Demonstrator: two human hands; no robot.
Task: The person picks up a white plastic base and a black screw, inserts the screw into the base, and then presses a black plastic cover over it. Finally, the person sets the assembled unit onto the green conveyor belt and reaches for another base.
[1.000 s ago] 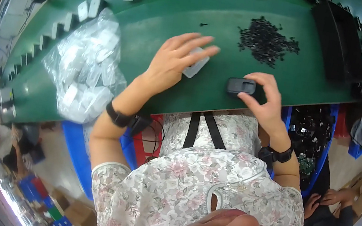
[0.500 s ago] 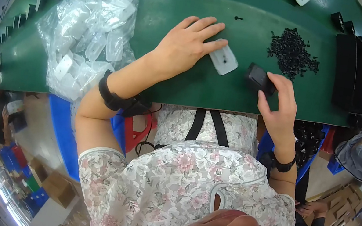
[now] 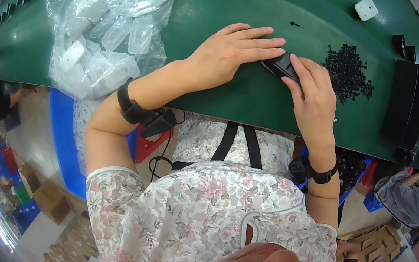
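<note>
My right hand (image 3: 314, 95) grips the right end of a small black plastic case (image 3: 282, 66) between thumb and fingers, at the green tabletop. Beside its left end is my left hand (image 3: 233, 52), fingers stretched out flat, the fingertips at or just over the case's edge. The pale cover seen earlier at this spot is out of sight, and I cannot tell whether the case lies on it. A heap of tiny black parts (image 3: 347, 73) lies right of the case. One loose black part (image 3: 294, 24) sits farther back.
A clear plastic bag of white plastic covers (image 3: 139, 35) fills the table's left side. A black box (image 3: 405, 104) stands at the right. A white square piece (image 3: 366, 9) lies at the back. Blue bins (image 3: 67, 147) are below the table edge; co-workers sit on both sides.
My right hand has carried the black case left and away from me to where the pale cover lay. The cover is no longer visible. My left hand stays beside that spot, fingers stretched.
</note>
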